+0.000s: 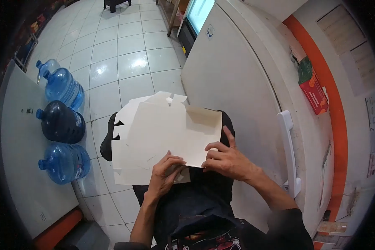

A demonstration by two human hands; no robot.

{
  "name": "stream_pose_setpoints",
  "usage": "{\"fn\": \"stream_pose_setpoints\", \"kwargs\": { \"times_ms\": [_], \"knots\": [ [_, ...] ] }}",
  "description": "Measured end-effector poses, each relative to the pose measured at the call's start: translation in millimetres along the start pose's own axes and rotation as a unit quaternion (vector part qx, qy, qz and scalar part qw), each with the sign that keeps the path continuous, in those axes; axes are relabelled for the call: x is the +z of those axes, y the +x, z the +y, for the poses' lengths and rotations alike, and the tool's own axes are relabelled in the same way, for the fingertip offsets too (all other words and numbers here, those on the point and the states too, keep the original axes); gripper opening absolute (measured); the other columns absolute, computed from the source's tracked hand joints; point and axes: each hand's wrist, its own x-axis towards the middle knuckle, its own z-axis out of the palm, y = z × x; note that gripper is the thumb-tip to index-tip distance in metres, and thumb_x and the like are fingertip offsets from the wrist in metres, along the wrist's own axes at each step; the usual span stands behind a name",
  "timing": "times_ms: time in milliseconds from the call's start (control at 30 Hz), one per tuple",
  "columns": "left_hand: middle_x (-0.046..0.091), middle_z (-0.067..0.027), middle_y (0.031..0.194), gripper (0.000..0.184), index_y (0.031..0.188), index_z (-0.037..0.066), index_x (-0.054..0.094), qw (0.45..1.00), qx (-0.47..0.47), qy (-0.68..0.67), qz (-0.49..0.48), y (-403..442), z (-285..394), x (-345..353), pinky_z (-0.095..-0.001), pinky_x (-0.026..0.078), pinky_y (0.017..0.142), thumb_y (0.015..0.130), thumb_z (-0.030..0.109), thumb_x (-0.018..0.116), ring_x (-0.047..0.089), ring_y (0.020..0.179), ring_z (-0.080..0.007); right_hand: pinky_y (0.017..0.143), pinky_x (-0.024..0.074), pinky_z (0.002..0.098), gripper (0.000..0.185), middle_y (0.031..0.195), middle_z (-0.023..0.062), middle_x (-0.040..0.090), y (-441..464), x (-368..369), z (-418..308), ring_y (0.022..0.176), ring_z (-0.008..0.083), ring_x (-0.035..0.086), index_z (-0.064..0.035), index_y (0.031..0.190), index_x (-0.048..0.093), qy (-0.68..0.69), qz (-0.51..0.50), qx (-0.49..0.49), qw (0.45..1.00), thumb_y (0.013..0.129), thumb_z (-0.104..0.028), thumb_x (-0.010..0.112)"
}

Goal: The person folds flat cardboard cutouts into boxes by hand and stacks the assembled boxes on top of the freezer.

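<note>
While the head cam is looking fwd and down, the person is sitting w/ a stack of white card [158,133] lying across the dark-clothed lap [196,196], cut notches showing along its L and top edges; can't tell how many layers. On the R side, a panel [202,121] is standing partly folded up, forming a shallow corner. The L hand [167,171] is pinching the near edge of the card, thumb and fingers closed on it, approx mid-width. The R hand [225,160] is gripping the same edge nr the folded corner, its fingertips bent over the card and one finger pointing up and away. Both hands are working close together w/o touching, a short stretch of edge showing btwn them. To the L, big water bottles [73,162] are lying on the white tiled floor [106,204] in a row by a white panel [33,137], one of them much darker than the rest. To the R, a white door [233,83] w/ a long white handle [289,154] is standing close by the R arm, and a red-and-green box [313,96] is showing nr an orange stripe [339,166] on the wall.
</note>
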Motion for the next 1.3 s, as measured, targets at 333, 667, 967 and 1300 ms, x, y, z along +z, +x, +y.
{"fn": "stream_pose_setpoints", "kwargs": {
  "times_ms": [333,667,967,1300],
  "knots": [
    [0.068,-0.0122,0.104,0.016,0.103,0.001,0.067,0.993,-0.052,-0.098,-0.040,3.9,-15.8,1.2,-0.0373,0.053,0.088,0.089,0.000,0.075,0.066,0.099,-0.0272,0.125,-0.0029,0.0687,0.011,0.104,-0.0033,0.067,-0.2,27.7,-1.7,0.127,0.0183,0.059,-0.0214,0.102,0.074,-0.085,-0.034,0.020,0.996,0.091,-0.020,0.071],
    [0.011,-0.0285,0.168,0.109,0.160,0.007,0.028,0.935,-0.066,0.292,0.191,-34.7,-26.4,9.7,-0.0641,0.016,0.122,0.077,0.039,0.090,0.007,0.155,-0.0509,0.128,0.0062,0.0633,0.017,0.095,-0.0111,0.067,-12.2,-66.6,13.5,0.109,0.0108,0.063,-0.0289,0.093,0.071,-0.194,0.102,0.075,0.973,0.084,-0.016,0.077],
    [-0.008,-0.0309,0.169,0.142,0.167,0.012,0.013,0.878,-0.176,0.424,-0.137,-34.6,-5.3,-5.0,-0.0740,-0.008,0.117,0.062,0.085,0.074,-0.015,0.155,-0.0524,0.109,0.0421,0.0534,0.016,0.106,0.0061,0.072,-56.0,-240.2,33.6,0.104,0.0296,0.067,-0.0086,0.104,0.070,-0.360,0.379,0.118,0.844,0.091,0.000,0.065],
    [-0.004,-0.0296,0.170,0.126,0.167,0.019,0.018,0.858,-0.100,0.487,-0.124,-46.9,-41.3,-9.6,-0.0755,-0.004,0.118,0.060,0.024,0.084,-0.009,0.155,-0.0542,0.084,0.0537,0.0444,0.024,0.111,0.0142,0.074,-140.1,-277.2,251.2,0.100,0.0386,0.069,-0.0112,0.121,0.068,-0.303,0.313,0.429,0.791,0.099,-0.017,0.062]
  ]
}}
